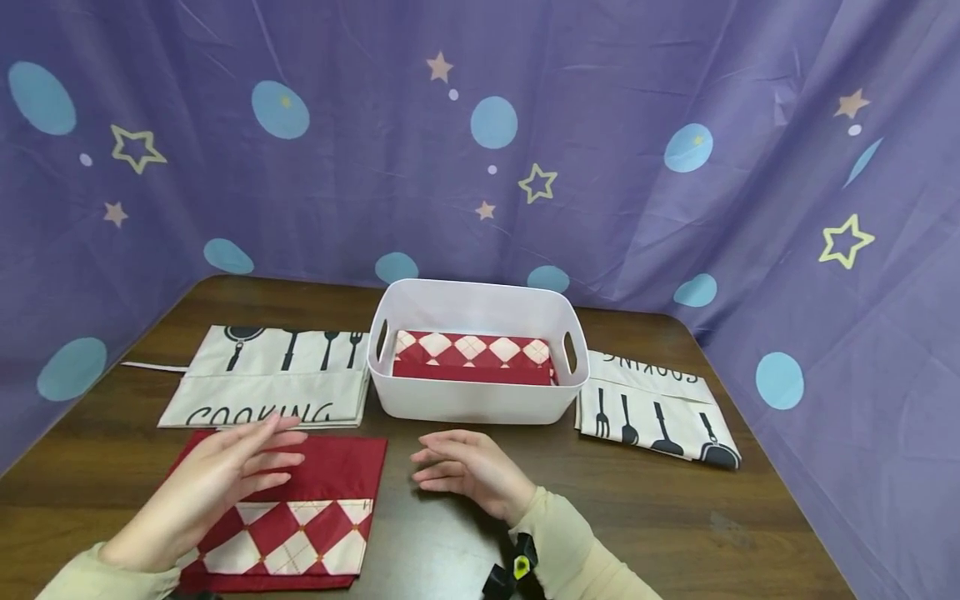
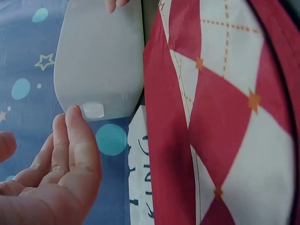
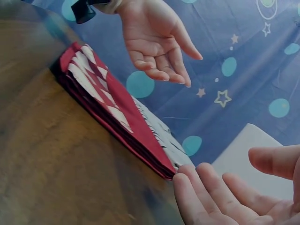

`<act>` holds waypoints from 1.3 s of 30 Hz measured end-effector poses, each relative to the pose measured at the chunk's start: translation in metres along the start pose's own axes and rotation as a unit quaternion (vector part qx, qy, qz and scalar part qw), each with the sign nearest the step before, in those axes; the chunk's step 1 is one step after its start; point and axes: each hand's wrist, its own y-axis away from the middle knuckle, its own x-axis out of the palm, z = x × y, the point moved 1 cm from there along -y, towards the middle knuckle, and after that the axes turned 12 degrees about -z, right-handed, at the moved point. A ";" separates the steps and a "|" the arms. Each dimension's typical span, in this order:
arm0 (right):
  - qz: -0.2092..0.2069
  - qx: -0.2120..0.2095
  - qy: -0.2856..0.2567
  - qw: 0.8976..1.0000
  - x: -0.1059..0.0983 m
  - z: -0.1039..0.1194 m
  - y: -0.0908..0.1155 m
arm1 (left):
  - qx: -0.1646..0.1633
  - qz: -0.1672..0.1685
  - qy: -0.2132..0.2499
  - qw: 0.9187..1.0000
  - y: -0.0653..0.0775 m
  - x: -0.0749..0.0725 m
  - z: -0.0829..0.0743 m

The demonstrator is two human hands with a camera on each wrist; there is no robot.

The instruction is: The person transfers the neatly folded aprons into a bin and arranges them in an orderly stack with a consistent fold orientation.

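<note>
My left hand (image 1: 232, 475) is held over a folded red cloth (image 1: 341, 471) with a red-and-white diamond band, its fingers loosely extended and nothing in them. In the right wrist view this left hand (image 3: 157, 44) shows its bare palm above the cloth. My right hand (image 1: 472, 471), also holding nothing, hovers over the table right of the red cloth, fingers slightly bent. Beyond it stands a white plastic basket (image 1: 472, 402) with oval handle holes. Inside lies another folded red diamond-patterned cloth (image 1: 472, 372).
A folded cream cloth (image 1: 262, 387) printed with utensils and "COOKING" lies left of the basket, a white strap (image 1: 153, 366) trailing from it. A similar cream cloth (image 1: 652, 408) lies on the right. Behind the wooden table (image 1: 675, 533) hangs a purple curtain (image 1: 600, 100).
</note>
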 end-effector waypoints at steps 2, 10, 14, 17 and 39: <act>-0.001 0.003 0.002 1.000 0.002 -0.002 0.001 | -0.001 -0.002 -0.011 1.000 0.000 -0.003 0.001; -0.009 0.017 0.000 1.000 0.007 -0.008 0.002 | -0.009 -0.016 -0.056 0.998 0.002 -0.014 0.011; -0.008 0.023 0.003 1.000 0.009 -0.010 0.001 | -0.007 -0.024 -0.062 0.998 0.003 -0.020 0.014; -0.008 0.025 0.003 1.000 0.010 -0.011 0.000 | 0.001 -0.024 -0.058 0.998 0.004 -0.025 0.017; -0.013 0.023 0.004 1.000 0.013 -0.016 0.006 | -0.016 -0.051 -0.051 0.997 0.009 -0.052 0.042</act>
